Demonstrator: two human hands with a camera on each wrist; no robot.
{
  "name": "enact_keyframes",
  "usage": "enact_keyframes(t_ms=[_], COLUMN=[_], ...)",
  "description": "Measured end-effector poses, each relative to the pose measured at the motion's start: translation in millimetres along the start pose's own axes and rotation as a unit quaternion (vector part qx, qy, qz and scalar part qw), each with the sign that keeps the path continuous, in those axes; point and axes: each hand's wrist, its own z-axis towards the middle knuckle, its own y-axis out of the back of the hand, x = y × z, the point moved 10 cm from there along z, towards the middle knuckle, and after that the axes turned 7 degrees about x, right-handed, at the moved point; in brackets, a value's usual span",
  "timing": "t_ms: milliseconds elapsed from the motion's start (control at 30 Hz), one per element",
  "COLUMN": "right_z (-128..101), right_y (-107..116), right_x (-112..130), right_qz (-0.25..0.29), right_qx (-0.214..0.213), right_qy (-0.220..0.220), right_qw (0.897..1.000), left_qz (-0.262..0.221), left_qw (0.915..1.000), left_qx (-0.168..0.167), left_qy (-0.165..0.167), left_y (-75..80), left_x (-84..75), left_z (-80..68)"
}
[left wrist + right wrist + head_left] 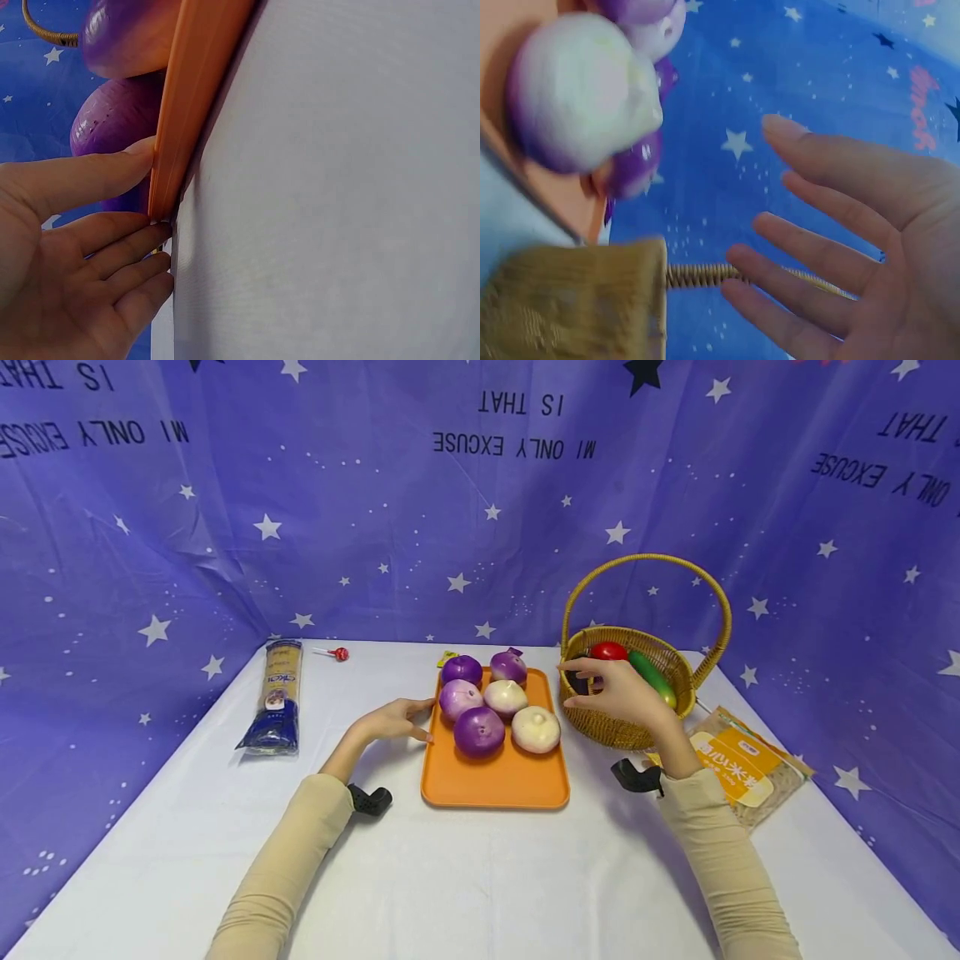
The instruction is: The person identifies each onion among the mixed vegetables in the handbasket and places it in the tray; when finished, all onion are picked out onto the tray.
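Note:
An orange tray (495, 785) lies on the white table and bears several round purple and purple-and-white vegetables (479, 732) that look like onions or turnips. My left hand (393, 721) is at the tray's left edge. In the left wrist view its thumb (140, 154) touches the tray's rim, while the loosely straight fingers lie beside the rim by the tabletop. Over the left part of a wicker basket (611, 731) hovers my right hand (618, 689), its fingers spread and nothing held. The basket contains a red vegetable (609, 651), a green cucumber-like one (652, 678) and something dark, partly hidden.
A tall arched handle (647, 557) rises from the basket. Right of it lies a yellow-labelled food packet (742, 760). On the left are a blue-and-tan packet (277, 702) and a red lollipop (341, 654). Behind the tray shows a small yellow item (447, 658); starry purple cloth (390, 527) hangs behind.

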Motion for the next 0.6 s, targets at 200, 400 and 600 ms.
enact_keyframes(t_ms=[200, 400, 600], right_z=[0.8, 9.2, 20.8], right_y=[30.7, 41.3, 41.1], right_x=[-24.1, -64.5, -92.1], right_qz=[-0.033, -0.072, -0.099], right_qx=[-0.008, 0.059, 0.104], right_qy=[-0.019, -0.099, -0.114], right_qw=[0.999, 0.991, 0.983], left_qz=[0.002, 0.003, -0.001], left_qw=[1.0, 1.0, 1.0], left_qx=[0.002, 0.001, 0.002], left_qy=[0.0, 0.001, 0.0], left_y=[-1.5, -2.2, -2.4], left_x=[-1.3, -1.2, -0.7], left_z=[0.6, 1.8, 1.0])
